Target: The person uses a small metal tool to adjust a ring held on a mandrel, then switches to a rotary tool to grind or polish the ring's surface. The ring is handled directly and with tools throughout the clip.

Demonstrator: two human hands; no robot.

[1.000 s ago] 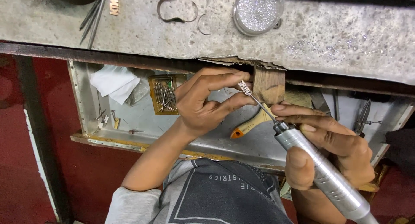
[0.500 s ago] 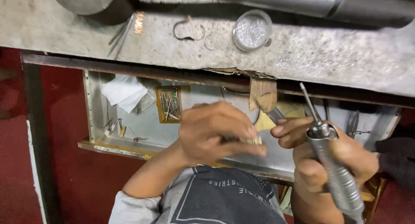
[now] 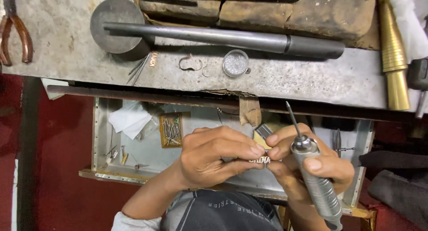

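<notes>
1. I see a small silver pendant, a strip of joined letters, pinched between the two hands over the open drawer, just below the table edge.
2. My left hand comes in from the lower left, wrist bent, back of the hand up. Its fingers curl narrow, and thumb and forefinger grip the pendant's left end.
3. My right hand meets it from the right. Its fingertips close on the pendant's right end, while the other fingers and palm hold a metal rotary tool.
4. The tool stands tilted, its thin bit pointing up and a little left, clear of the pendant. Its lower end is cut off by the frame's bottom edge.
5. The pendant's middle shows only; both ends are hidden under fingertips, and its detail is too small to make out.
6. In the drawer, left of the hands, lie a yellow tray of burs and white paper. A wooden peg juts from the table edge above the hands.
7. On the table sit a small round dish of glittering bits, a long grey steel mandrel, and a brass cone at right.
8. Pliers at the top left are partly cut off.
</notes>
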